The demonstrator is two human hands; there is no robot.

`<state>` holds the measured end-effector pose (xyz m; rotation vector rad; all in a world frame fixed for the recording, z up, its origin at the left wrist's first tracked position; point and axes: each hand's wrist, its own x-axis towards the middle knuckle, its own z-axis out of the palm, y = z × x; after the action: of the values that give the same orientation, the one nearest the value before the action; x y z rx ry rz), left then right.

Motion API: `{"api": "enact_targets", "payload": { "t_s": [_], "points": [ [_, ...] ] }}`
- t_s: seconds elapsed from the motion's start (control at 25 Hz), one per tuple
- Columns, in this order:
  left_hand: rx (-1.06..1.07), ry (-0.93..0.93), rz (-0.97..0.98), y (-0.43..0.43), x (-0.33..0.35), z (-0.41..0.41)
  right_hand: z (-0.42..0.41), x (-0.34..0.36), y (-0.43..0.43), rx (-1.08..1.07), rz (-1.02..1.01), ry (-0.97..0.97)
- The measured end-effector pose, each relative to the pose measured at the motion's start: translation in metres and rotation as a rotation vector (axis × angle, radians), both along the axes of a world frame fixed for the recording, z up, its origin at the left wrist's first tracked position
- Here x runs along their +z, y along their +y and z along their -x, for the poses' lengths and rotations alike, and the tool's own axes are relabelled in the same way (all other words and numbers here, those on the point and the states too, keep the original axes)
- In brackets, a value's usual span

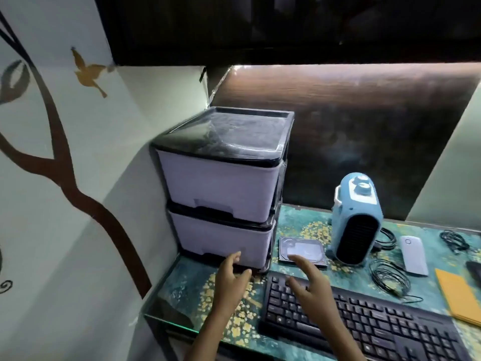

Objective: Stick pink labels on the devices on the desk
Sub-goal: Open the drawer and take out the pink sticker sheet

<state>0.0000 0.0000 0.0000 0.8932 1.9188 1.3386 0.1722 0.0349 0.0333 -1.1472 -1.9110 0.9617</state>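
No pink labels show anywhere in view, so where they lie cannot be told; they may be inside the drawer unit (221,183) at the left end of the desk (182,290). As a judgement, such labels would be light, thin and limp, apt to curl and cling to skin, and best lifted by one corner between thumb and forefinger, then pressed flat onto a smooth, hard face.

Several devices wait for them. A bare hard drive (302,250) lies flat just beside the lower drawer (221,242); it looks dense and rigid, and its flat top would take a label well. A blue fan heater (356,220) stands upright just behind and to the right of the drive; its curved plastic shell looks slick, and the dark grille is a poor spot. A white power bank (413,255) lies further right, flanked by coiled black cables (390,280). A black keyboard (359,324) sits at the front, with a yellow envelope (460,295) at its right end.

Both hands are empty. The left hand (230,280) is loosely spread, its fingertips at or just short of the lower drawer's front near the handle recess; actual contact cannot be made out. The right hand (312,285) hovers flat and relaxed above the keyboard's left end, fingers pointing toward the hard drive, gripping nothing.
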Motion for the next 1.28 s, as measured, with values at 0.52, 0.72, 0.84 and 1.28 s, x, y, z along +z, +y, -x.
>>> {"api": "enact_targets", "payload": {
  "t_s": [0.52, 0.72, 0.84, 1.28],
  "points": [
    [0.336, -1.069, 0.041, 0.065, -0.016, 0.099, 0.051, 0.013, 0.04, 0.183, -0.094, -0.169],
    [0.414, -1.046, 0.225, 0.041, -0.026, 0.103, 0.063, 0.026, 0.045, 0.152, -0.176, 0.004],
    [0.422, -1.126, 0.255, 0.005, -0.033, 0.107, 0.086, 0.034, 0.035, 0.243, -0.242, -0.07],
    [0.744, -0.839, 0.099, -0.035, -0.023, 0.152, 0.154, 0.036, 0.047, 0.857, -0.123, -0.899]
  ]
}}
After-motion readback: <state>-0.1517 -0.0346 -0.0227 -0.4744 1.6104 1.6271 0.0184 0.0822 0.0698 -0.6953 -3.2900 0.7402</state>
